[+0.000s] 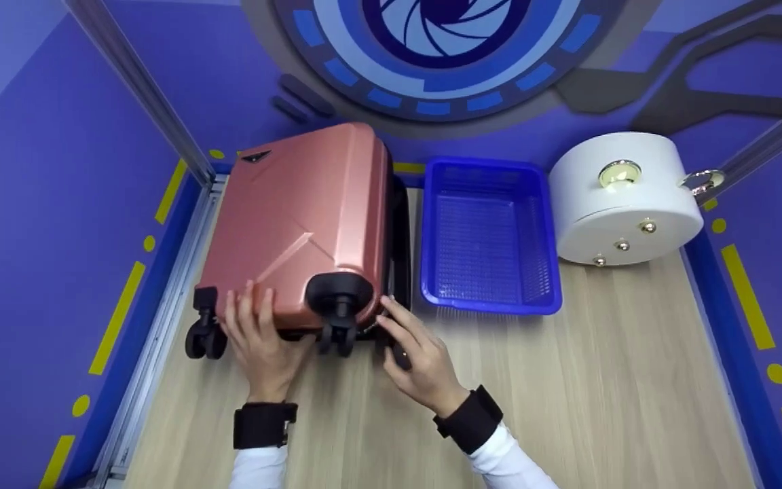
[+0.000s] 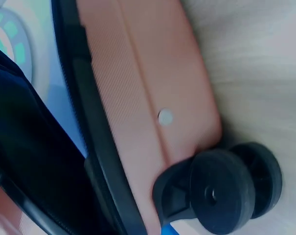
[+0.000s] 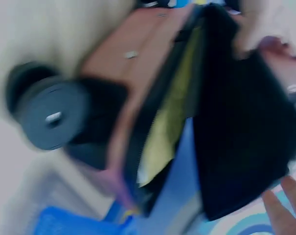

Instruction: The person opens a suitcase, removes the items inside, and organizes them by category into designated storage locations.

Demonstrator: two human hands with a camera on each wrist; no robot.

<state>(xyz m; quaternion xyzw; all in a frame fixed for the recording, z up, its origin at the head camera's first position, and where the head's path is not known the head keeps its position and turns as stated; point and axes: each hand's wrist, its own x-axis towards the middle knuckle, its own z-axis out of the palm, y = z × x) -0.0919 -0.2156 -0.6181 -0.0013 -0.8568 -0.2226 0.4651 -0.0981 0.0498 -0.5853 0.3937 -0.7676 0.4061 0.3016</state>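
Observation:
A pink hard-shell suitcase [image 1: 289,210] with black wheels lies on the wood-look surface. Its lid stands partly raised: both wrist views show a gap between the lid's black inner side [image 3: 245,132] and the lower shell [image 2: 143,98]. My left hand [image 1: 262,353] holds the lid at its near end, with fingers on the outer face and the thumb at the underside. Extended fingers of my right hand [image 1: 425,367] touch the suitcase's near right corner beside a wheel. Yellow material [image 3: 170,122] shows inside the gap. The right wrist view is blurred.
A blue plastic basket [image 1: 433,238] stands right of the suitcase. Beyond it, a white round case [image 1: 615,163] with gold-coloured fittings lies on its side by the back wall. Blue-purple walls [image 1: 58,204] with yellow marks enclose the left, right and back.

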